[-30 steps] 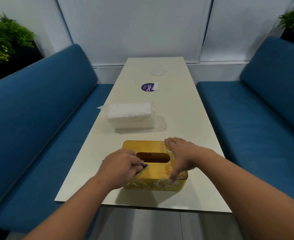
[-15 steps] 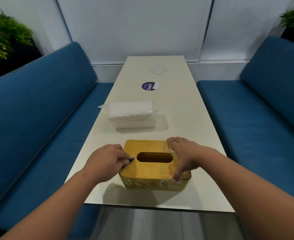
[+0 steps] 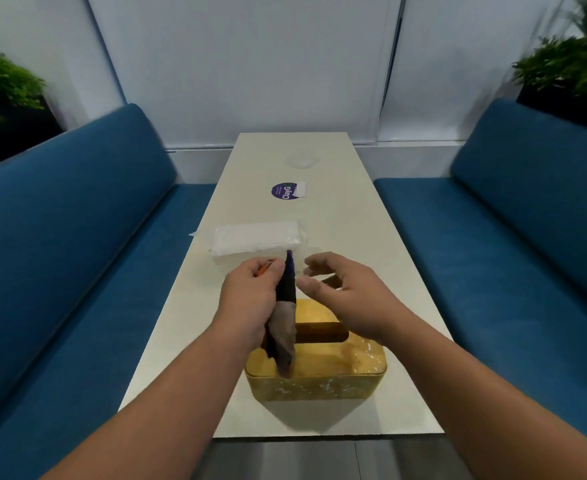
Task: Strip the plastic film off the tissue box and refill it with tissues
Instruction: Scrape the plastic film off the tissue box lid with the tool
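My left hand (image 3: pixel 250 296) has its fingers (image 3: pixel 274 268) curled round a strip of plastic film (image 3: pixel 285 327), gripping it near the top edge; the film stands up from my grasp, dark purple at the upper part and a murky translucent brown lower down, with its tail hanging to the lid of the tissue box (image 3: pixel 319 372). I also see something thin and orange at those fingers, too small for me to name. My right hand (image 3: pixel 351 299) hovers just beside the film with its fingers relaxed and spread, holding nothing; I cannot tell whether the thumb touches the film.

The tissue box is yellow-gold with a dark slot in its top, and it stands on the bench (image 3: pixel 371 237) near the front edge, below both hands. Its sides look flecked with shiny patches. Beyond the hands, a pack of tissues (image 3: pixel 257 239) in clear wrap lies on the bench. Farther along sits a round purple sticker (image 3: pixel 283 191), and past that a crumpled clear scrap (image 3: pixel 300 159). Blue sofas (image 3: pixel 77 237) flank the bench, with green plants (image 3: pixel 569 64) in the far corners.
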The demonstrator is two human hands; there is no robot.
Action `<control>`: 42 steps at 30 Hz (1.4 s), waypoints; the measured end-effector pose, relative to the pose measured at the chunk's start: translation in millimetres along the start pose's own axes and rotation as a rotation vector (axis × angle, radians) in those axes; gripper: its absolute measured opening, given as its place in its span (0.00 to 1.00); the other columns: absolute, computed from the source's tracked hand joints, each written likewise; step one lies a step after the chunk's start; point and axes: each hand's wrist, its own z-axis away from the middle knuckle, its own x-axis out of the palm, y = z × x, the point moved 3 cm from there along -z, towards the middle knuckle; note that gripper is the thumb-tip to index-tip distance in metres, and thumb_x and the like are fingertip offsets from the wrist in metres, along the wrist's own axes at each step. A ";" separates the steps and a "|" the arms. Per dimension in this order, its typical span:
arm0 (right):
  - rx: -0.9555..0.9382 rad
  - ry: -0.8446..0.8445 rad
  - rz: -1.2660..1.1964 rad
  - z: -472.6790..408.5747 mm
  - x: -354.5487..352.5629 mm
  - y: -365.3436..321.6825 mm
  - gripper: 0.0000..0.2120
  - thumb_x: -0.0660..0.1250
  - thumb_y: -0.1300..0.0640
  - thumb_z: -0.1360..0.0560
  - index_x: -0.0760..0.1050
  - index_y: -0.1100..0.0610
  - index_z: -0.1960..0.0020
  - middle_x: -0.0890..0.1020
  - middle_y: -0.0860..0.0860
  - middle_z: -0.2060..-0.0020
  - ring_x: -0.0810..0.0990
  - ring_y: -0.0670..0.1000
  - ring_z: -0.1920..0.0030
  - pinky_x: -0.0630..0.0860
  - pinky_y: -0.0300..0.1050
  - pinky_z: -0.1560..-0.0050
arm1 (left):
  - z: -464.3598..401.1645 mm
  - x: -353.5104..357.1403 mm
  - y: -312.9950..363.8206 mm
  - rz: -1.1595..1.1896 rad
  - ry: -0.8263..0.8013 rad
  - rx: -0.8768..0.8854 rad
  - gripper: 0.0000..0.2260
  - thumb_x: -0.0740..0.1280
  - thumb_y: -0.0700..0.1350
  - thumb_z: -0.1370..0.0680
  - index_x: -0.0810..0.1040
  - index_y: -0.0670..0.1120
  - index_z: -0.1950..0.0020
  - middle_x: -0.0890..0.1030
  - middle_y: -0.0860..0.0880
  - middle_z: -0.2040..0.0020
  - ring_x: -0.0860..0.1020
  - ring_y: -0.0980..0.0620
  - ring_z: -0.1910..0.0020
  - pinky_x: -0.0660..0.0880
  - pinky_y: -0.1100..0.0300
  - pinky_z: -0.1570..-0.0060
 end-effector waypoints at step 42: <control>0.279 -0.145 0.023 -14.0 -63.8 131.7 0.14 0.64 0.41 0.24 0.80 0.50 0.58 0.82 0.48 0.63 0.79 0.50 0.60 0.75 0.46 0.59 | -15.6 24.2 -79.4 -1.477 -0.497 0.520 0.54 0.51 0.82 0.39 0.43 0.53 0.22 0.39 0.54 0.22 0.32 0.57 0.27 0.30 0.57 0.30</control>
